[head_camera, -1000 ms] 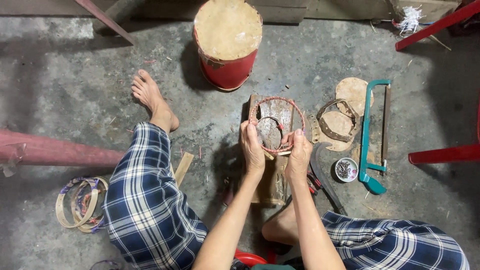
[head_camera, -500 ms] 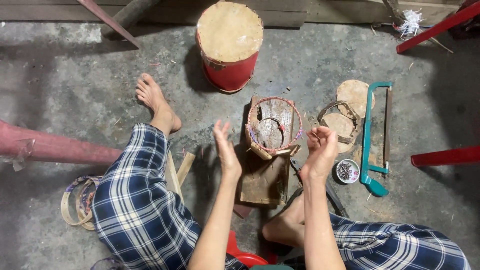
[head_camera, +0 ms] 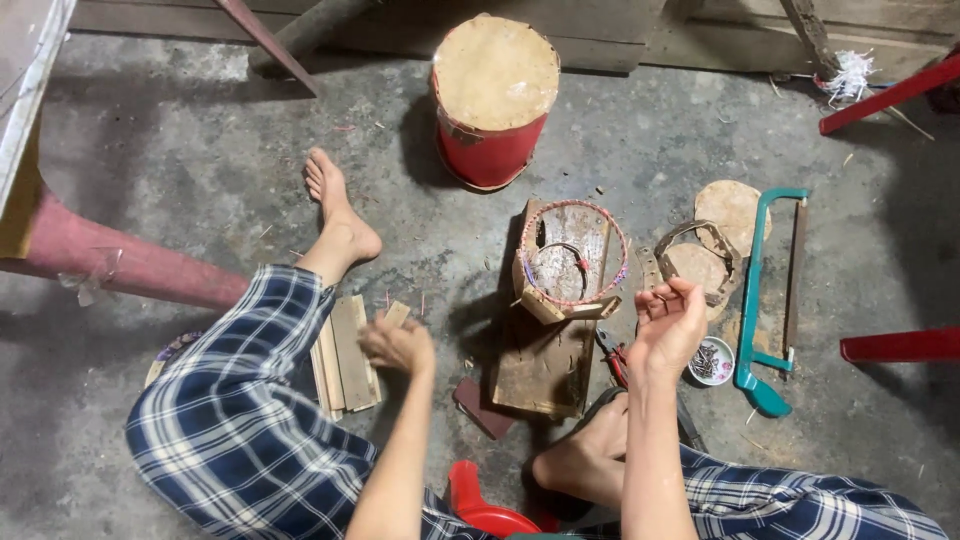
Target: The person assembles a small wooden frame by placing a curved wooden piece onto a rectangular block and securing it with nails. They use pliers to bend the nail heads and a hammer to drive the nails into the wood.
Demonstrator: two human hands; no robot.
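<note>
Left of the wooden board [head_camera: 545, 365], which served as the landmark on the concrete floor [head_camera: 180, 180], a pink slanted post [head_camera: 130, 265] crossed the frame edge. Nearer the board, a small stack of flat wooden slats [head_camera: 345, 355] lay beside the plaid-trousered knee. The left hand [head_camera: 398, 345] hovered just right of the slats, its fingers curled loosely and holding nothing visible. A dark red block [head_camera: 482, 408] lay against the board's lower left corner.

On the board's far end sat the woven hoop frame [head_camera: 570, 262]: a bamboo rim bound with pink cord, with a smaller coil inside it. Neither hand touched it. It was judged light, thin-walled and springy, liable to deform under a hard squeeze; the firmest hold would be on opposite sides of the bound rim, not on the loose strip ends. Beyond the board stood a red drum-shaped block [head_camera: 492, 100] with a pale worn top.

Right of the board, the right hand [head_camera: 668, 325] was raised palm-up, fingers half curled; whether they pinched anything small could not be told. Pliers [head_camera: 612, 358] lay under the wrist. Farther right were a second, bare hoop [head_camera: 700, 262] on round wooden discs, a small white dish [head_camera: 712, 362] containing nails, and a teal-framed hacksaw [head_camera: 765, 300].
</note>
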